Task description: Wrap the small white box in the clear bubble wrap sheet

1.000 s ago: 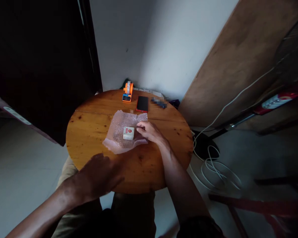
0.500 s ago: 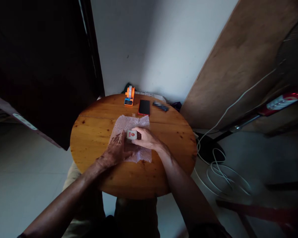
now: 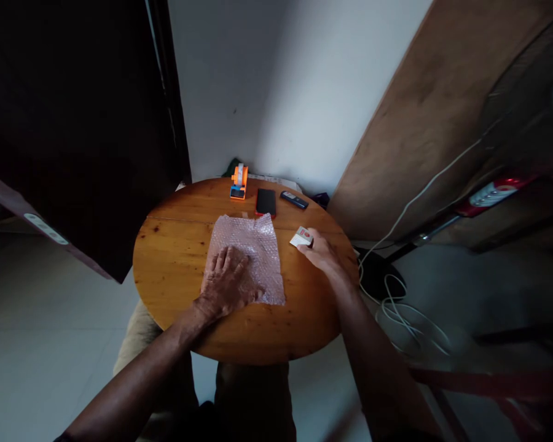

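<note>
A sheet of bubble wrap [image 3: 253, 245] lies flat on the round wooden table [image 3: 175, 258]. My left hand [image 3: 225, 283] rests palm down on the sheet's near left part, fingers stretched out. My right hand [image 3: 320, 252] is to the right of the sheet, fingers closed on a small white box with a red mark [image 3: 301, 237], held just over the table top.
At the table's far edge stand an orange tape dispenser [image 3: 238, 182], a dark phone [image 3: 266, 201] and a small remote [image 3: 294, 199]. A wooden board [image 3: 424, 116] leans against the wall on the right. White cables [image 3: 405, 313] lie on the floor beside the table.
My right hand has lifted the small box off the bubble wrap and carried it to the right. My left hand came in and now presses flat on the smoothed sheet.
</note>
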`<action>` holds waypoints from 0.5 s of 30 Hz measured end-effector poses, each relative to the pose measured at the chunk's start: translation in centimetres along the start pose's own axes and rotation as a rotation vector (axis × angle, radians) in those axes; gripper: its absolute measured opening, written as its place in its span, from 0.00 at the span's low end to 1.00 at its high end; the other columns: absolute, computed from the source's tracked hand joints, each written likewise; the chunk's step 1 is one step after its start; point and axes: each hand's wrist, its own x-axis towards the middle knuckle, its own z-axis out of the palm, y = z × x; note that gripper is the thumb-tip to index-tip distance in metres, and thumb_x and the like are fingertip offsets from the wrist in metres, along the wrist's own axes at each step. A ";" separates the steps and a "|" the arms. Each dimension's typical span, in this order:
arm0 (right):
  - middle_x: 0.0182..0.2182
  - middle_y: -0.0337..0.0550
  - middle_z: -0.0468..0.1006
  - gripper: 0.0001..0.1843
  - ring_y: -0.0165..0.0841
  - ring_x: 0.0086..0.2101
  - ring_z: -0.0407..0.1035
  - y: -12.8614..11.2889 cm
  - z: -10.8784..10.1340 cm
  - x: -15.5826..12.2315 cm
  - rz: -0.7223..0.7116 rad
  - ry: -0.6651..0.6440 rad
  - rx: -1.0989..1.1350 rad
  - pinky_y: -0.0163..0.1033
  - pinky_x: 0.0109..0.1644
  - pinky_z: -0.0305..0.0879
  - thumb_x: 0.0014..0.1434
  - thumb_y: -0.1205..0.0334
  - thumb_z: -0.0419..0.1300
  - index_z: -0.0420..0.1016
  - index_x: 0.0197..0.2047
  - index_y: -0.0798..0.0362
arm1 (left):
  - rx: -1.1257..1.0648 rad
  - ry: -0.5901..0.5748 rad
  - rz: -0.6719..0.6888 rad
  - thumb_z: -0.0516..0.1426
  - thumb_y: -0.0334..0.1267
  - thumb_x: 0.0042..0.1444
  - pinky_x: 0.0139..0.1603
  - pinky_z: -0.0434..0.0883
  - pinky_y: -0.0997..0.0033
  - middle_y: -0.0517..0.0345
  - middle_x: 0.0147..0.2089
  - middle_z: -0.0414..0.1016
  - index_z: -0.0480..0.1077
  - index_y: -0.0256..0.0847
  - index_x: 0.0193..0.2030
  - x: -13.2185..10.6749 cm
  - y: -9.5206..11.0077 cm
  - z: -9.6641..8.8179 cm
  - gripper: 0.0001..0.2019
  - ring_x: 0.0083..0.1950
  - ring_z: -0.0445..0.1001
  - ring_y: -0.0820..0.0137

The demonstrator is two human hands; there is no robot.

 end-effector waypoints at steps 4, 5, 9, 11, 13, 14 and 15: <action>0.61 0.59 0.69 0.35 0.51 0.61 0.63 -0.8 -0.4 -2.3 -0.172 0.199 -0.061 0.56 0.64 0.58 0.51 0.60 0.64 0.66 0.63 0.56 | 0.012 -0.006 0.005 0.53 0.70 0.54 0.72 0.49 0.42 0.37 0.75 0.50 0.59 0.42 0.71 0.0 0.2 -0.3 0.45 0.76 0.45 0.41; 0.61 0.57 0.69 0.33 0.49 0.61 0.63 -1.6 -0.3 -3.0 -0.253 0.225 -0.039 0.55 0.65 0.58 0.54 0.60 0.62 0.66 0.63 0.55 | 0.017 -0.006 0.009 0.53 0.69 0.54 0.72 0.49 0.42 0.37 0.75 0.50 0.60 0.42 0.71 0.0 0.2 -0.4 0.44 0.76 0.45 0.41; 0.57 0.49 0.74 0.20 0.41 0.57 0.67 -6.0 2.1 -5.2 -0.597 -0.044 0.006 0.48 0.64 0.61 0.63 0.60 0.56 0.72 0.57 0.49 | 0.039 -0.047 0.014 0.55 0.67 0.55 0.72 0.49 0.41 0.35 0.75 0.50 0.60 0.41 0.71 0.1 0.3 -0.8 0.43 0.76 0.45 0.39; 0.60 0.50 0.71 0.21 0.40 0.60 0.64 -7.5 4.0 -5.4 -0.680 -0.158 -0.056 0.47 0.66 0.58 0.65 0.60 0.55 0.71 0.60 0.52 | 0.042 -0.059 0.013 0.54 0.67 0.55 0.72 0.49 0.40 0.33 0.75 0.49 0.58 0.40 0.72 0.2 0.4 -0.8 0.44 0.76 0.45 0.39; 0.61 0.52 0.71 0.21 0.41 0.61 0.63 -7.9 5.8 -4.8 -0.644 -0.201 -0.162 0.48 0.66 0.57 0.67 0.59 0.53 0.70 0.61 0.54 | 0.037 -0.065 0.017 0.54 0.67 0.55 0.71 0.49 0.39 0.33 0.75 0.48 0.57 0.40 0.72 0.2 0.3 -0.6 0.45 0.76 0.45 0.39; 0.61 0.52 0.70 0.22 0.42 0.61 0.62 -7.8 6.4 -4.4 -0.595 -0.203 -0.214 0.49 0.66 0.57 0.68 0.59 0.52 0.69 0.61 0.54 | 0.033 -0.071 0.019 0.54 0.67 0.55 0.71 0.48 0.39 0.33 0.75 0.48 0.57 0.41 0.72 0.2 0.2 -0.5 0.45 0.76 0.44 0.39; 0.63 0.52 0.69 0.22 0.44 0.62 0.62 -7.5 6.9 -3.9 -0.546 -0.198 -0.255 0.51 0.66 0.56 0.68 0.58 0.51 0.69 0.62 0.54 | 0.028 -0.086 0.018 0.54 0.67 0.55 0.72 0.48 0.39 0.33 0.75 0.47 0.57 0.40 0.72 0.2 0.1 -0.5 0.45 0.76 0.43 0.39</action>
